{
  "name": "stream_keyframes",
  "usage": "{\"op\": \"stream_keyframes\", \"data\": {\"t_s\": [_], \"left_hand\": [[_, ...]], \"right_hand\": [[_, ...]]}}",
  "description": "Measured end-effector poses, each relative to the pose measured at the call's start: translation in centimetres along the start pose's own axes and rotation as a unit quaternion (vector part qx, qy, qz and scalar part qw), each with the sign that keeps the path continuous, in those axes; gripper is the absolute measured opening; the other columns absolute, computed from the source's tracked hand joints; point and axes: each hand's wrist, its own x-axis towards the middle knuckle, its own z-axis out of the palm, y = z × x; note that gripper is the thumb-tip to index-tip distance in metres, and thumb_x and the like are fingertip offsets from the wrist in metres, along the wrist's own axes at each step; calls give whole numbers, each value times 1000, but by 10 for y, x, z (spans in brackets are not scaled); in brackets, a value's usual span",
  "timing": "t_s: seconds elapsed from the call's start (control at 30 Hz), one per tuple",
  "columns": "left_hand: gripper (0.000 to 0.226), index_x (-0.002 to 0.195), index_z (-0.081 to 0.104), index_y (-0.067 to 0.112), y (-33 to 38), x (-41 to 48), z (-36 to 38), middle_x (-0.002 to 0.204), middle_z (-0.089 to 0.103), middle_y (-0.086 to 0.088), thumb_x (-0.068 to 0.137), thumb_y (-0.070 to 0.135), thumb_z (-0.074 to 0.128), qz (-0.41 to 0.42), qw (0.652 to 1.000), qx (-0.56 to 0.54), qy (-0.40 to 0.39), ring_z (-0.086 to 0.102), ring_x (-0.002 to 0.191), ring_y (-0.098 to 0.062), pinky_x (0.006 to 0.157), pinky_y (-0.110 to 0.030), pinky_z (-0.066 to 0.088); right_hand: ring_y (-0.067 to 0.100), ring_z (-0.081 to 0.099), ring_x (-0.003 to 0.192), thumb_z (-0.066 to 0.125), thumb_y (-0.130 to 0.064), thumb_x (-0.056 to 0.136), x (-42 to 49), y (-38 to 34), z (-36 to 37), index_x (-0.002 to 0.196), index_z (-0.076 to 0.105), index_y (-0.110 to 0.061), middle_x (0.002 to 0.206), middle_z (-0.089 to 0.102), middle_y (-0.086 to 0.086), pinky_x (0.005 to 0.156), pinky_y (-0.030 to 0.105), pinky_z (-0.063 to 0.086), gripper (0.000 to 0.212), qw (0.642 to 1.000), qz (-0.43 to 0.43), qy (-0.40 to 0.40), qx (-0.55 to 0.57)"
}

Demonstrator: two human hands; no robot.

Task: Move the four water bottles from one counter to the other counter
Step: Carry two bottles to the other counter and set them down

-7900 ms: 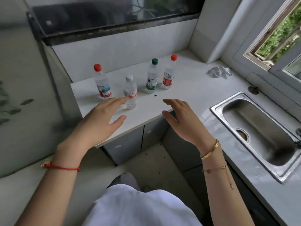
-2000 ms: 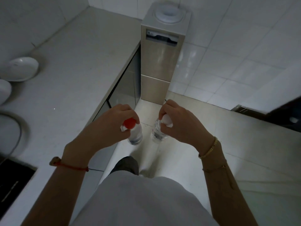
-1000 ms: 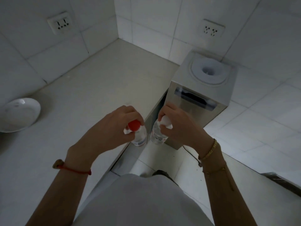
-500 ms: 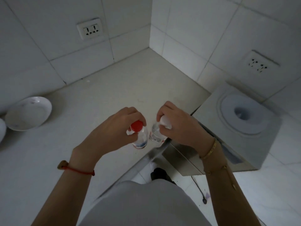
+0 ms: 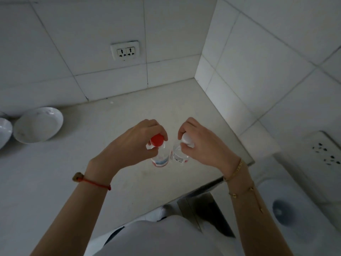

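Note:
My left hand (image 5: 132, 145) grips a clear water bottle with a red cap (image 5: 160, 154) by its neck. My right hand (image 5: 202, 145) grips a second clear bottle with a white cap (image 5: 180, 156) the same way. Both bottles hang upright, side by side, over the pale counter (image 5: 129, 182) near its right corner. I cannot tell whether their bases touch the surface. The other two bottles are out of view.
A white bowl (image 5: 37, 124) and part of another dish (image 5: 4, 132) sit at the counter's left, by the tiled wall. A double socket (image 5: 125, 51) is on the back wall. A water dispenser (image 5: 287, 209) stands right of the counter's end.
The view has swung from the dispenser onto the counter corner. Both hands, still holding the bottles, now hang over the counter surface rather than past its edge.

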Motion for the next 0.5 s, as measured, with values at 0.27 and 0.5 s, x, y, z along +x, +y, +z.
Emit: {"op": "stream_keyframes", "data": {"t_s": [0.27, 0.5], "left_hand": [[32, 107, 58, 28, -22, 92, -6, 104, 56, 8, 78, 18, 70, -12, 1000, 6, 17, 51, 89, -8, 75, -21, 46], [32, 106, 59, 27, -55, 184, -11, 105, 57, 6, 77, 16, 70, -18, 999, 15, 32, 49, 92, -9, 78, -19, 41]], "right_hand": [[19, 57, 77, 61, -20, 83, 77, 66, -32, 97, 53, -16, 106, 47, -2, 65, 28, 47, 17, 1000, -19, -7, -10], [22, 58, 84, 60, -18, 83, 155, 127, -57, 98, 54, -15, 108, 48, 0, 75, 37, 52, 16, 1000, -18, -7, -11]]}}
